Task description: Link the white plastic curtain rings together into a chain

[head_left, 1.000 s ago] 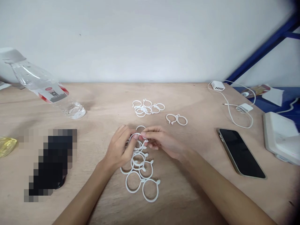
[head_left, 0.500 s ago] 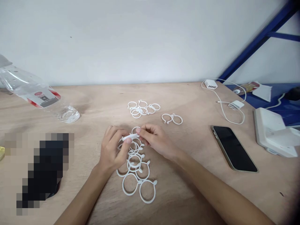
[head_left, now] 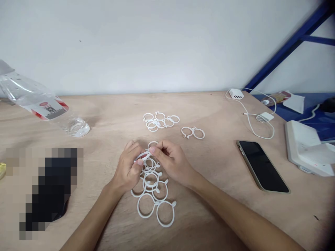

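A white ring [head_left: 142, 157] is held between both hands above the table. My left hand [head_left: 128, 165] pinches its left part with thumb and fingers. The thumb and fingers of my right hand [head_left: 171, 157] close on its right end, hiding that end. Below the hands lies a pile of white rings [head_left: 151, 179] with small knobs, some overlapping. Farther back rests a cluster of thin white rings [head_left: 157, 122], and to its right a pair of open rings [head_left: 193, 132].
On the right lie a phone [head_left: 263, 166], a white device [head_left: 303, 144], and a white charger [head_left: 236, 94] with a cable. A clear bottle [head_left: 44, 104] lies at the left, above a blurred black object [head_left: 49, 190]. A wall borders the table's back.
The held ring has turned, so its opening now shows instead of its edge. My left hand has shifted slightly right, and my right fingertips slightly left and down.
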`<state>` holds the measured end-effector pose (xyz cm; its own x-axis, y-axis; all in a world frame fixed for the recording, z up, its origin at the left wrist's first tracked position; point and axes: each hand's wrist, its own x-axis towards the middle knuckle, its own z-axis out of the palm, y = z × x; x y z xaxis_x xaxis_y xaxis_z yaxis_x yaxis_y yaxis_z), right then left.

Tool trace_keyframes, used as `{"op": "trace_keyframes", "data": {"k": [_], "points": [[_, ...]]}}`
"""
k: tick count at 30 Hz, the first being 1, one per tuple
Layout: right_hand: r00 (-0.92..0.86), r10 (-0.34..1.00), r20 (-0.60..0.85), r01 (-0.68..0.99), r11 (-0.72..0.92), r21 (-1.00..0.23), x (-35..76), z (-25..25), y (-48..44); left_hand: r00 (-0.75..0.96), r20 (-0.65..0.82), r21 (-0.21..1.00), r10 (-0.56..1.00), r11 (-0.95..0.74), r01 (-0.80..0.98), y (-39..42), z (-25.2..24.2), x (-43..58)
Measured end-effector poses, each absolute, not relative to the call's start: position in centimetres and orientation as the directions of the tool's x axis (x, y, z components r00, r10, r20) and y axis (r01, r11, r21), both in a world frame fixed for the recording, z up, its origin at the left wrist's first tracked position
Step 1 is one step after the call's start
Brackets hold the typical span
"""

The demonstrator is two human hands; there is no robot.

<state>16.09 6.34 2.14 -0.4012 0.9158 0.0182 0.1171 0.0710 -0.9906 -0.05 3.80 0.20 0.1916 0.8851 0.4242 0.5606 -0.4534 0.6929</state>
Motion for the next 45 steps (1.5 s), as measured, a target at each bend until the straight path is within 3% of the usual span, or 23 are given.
{"op": "trace_keyframes", "data": {"k": [3,6,9,12,15,19,22,24,28,32,38,45], "points": [[-0.419,0.907,0.037,0.129,0.1,-0.987,16.2,2.2,6.5,0.195,0.418,0.694,0.888,-0.45,0.563,3.8,0.3,0.0],[-0.429,0.896,0.109,0.268,0.242,-0.933,17.4,2.8,7.7,0.191,0.424,0.686,0.885,-0.451,0.571,3.9,0.2,0.0],[-0.312,0.934,0.174,0.596,0.335,-0.73,19.9,3.8,9.8,0.162,0.453,0.662,0.876,-0.453,0.597,4.0,0.0,-0.1],[-0.136,0.989,0.063,0.905,0.15,-0.398,22.6,4.4,11.6,0.105,0.473,0.618,0.875,-0.415,0.668,4.0,-0.3,-0.3],[-0.055,0.998,-0.043,0.976,0.044,-0.214,23.9,4.1,12.4,0.073,0.478,0.589,0.876,-0.381,0.713,4.0,-0.3,-0.3],[-0.11,0.99,-0.09,0.979,0.092,-0.183,23.8,3.1,12.4,0.104,0.475,0.579,0.874,-0.4,0.711,3.9,-0.2,-0.3],[-0.173,0.984,-0.048,0.962,0.158,-0.222,23.5,2.7,12.3,0.126,0.475,0.545,0.871,-0.403,0.735,3.9,-0.3,-0.3],[-0.242,0.97,0.0,0.913,0.228,-0.337,23.2,2.8,12.2,0.135,0.474,0.515,0.87,-0.398,0.76,3.9,-0.4,-0.3],[-0.459,0.881,0.117,0.641,0.419,-0.643,21.8,3.5,11.2,0.117,0.457,0.5,0.882,-0.363,0.786,3.8,-0.6,-0.3],[-0.581,0.802,0.143,0.379,0.421,-0.824,19.6,4.2,9.3,0.083,0.438,0.527,0.895,-0.331,0.783,3.7,-0.4,-0.3],[-0.577,0.812,0.088,0.231,0.266,-0.936,17.7,3.9,7.4,0.18,0.396,0.546,0.9,-0.389,0.742,3.7,-0.1,-0.1],[-0.563,0.826,-0.022,0.271,0.159,-0.949,17.5,3.4,7.5,0.174,0.422,0.559,0.89,-0.406,0.723,3.8,-0.2,-0.1]]}}
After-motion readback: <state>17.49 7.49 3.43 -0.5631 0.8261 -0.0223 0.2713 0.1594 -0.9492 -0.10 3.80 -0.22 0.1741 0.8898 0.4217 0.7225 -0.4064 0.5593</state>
